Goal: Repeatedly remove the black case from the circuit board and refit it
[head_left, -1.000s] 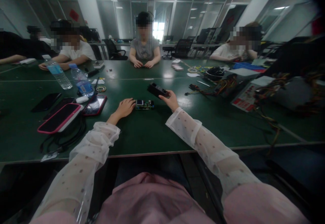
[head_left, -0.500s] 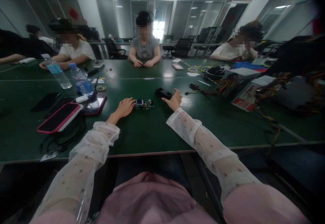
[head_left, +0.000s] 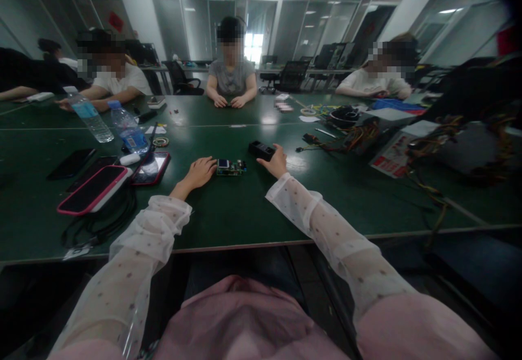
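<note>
On the green table a small circuit board [head_left: 230,168] with a little screen lies between my two hands. My left hand [head_left: 200,172] rests palm down, fingers stretched out, its fingertips at the board's left edge. To the right and slightly farther off sits a black plastic case [head_left: 261,150] with cut-outs in its top. My right hand [head_left: 278,162] has its thumb on the near side and its fingers round the right end of this case. Part of the case is hidden by that hand.
At left stand two water bottles [head_left: 129,131], near several phones [head_left: 94,188] and black cables [head_left: 100,229]. Metal boxes [head_left: 397,148] with bundled wires fill the right side. Across the table sits a person in grey [head_left: 232,74], with others to both sides.
My right hand's fingers have drawn in from a spread pose and closed round the end of the black case. My left hand and the circuit board look unchanged.
</note>
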The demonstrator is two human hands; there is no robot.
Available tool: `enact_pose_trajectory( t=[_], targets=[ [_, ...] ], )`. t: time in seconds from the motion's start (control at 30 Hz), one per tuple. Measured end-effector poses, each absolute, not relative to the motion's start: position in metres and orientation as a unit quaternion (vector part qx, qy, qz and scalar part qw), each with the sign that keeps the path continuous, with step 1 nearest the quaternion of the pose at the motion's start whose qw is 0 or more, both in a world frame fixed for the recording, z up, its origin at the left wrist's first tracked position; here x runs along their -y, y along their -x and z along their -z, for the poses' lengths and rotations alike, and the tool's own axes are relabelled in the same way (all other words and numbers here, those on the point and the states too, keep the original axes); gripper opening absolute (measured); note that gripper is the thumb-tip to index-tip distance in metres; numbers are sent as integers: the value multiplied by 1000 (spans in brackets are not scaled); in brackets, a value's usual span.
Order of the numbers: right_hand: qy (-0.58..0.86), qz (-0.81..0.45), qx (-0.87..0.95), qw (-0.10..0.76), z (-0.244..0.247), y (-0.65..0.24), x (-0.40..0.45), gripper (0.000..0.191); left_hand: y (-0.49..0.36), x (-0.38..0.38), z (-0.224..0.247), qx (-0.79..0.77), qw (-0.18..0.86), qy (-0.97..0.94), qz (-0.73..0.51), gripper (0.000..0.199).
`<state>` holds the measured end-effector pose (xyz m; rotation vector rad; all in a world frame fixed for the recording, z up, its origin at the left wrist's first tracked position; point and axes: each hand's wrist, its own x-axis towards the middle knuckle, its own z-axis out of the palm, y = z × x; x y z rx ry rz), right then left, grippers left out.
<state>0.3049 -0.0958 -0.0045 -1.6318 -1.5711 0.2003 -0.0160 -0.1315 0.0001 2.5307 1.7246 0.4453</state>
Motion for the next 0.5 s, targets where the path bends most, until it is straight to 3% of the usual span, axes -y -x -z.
enact_pose_trajectory(
  t=[0.5],
  targets=[
    [658,-68,628,410,5,-305,96,68,16,132,0,-560,26,-815,-144,47]
  ],
)
